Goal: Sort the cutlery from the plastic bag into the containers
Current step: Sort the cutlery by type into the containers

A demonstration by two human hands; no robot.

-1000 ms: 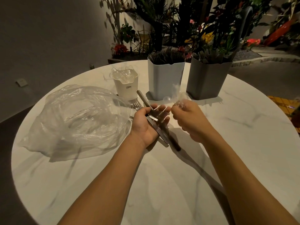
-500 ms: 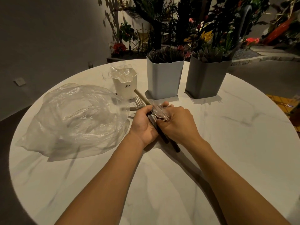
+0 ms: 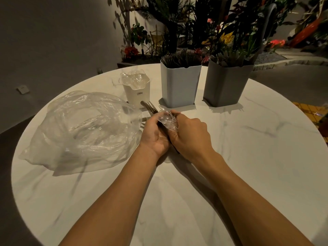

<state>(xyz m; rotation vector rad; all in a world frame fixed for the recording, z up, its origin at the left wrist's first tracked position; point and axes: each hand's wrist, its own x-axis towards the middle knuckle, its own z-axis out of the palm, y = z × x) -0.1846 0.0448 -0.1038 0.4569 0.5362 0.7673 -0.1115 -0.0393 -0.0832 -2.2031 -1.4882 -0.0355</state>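
1. The left hand (image 3: 154, 134) is curled round a bundle of cutlery (image 3: 150, 108). Fork tines and a flat metal handle stick out beyond its fingers, and a dark handle end shows below the heel of the hand.
2. The right hand (image 3: 190, 134) presses against the left, knuckles up. Its fingers are closed on a small clump of clear plastic spoons (image 3: 166, 120) that sits on top of the bundle, between the two hands.
3. Both hands are low over the round marble table (image 3: 248, 166). I cannot tell whether they rest on it.
4. Just to the left of the grip lies the crumpled plastic bag (image 3: 83, 128). Its near edge touches or almost touches the left hand, and what is left inside it cannot be made out.
5. Beyond the grip and slightly left stands the white container (image 3: 137, 94) marked CRBW, which holds clear spoons. The fork tines reach close to its base.
6. Straight beyond the grip, a little further off, stands the pale blue container (image 3: 180, 86), packed with dark utensils standing upright.
7. Beyond and to the right of the grip stands the dark grey container (image 3: 225, 86), filled with pale utensils whose kind cannot be told.
8. Past the table's far edge, well away from the hands, are plants (image 3: 230, 32) with red and yellow flowers.
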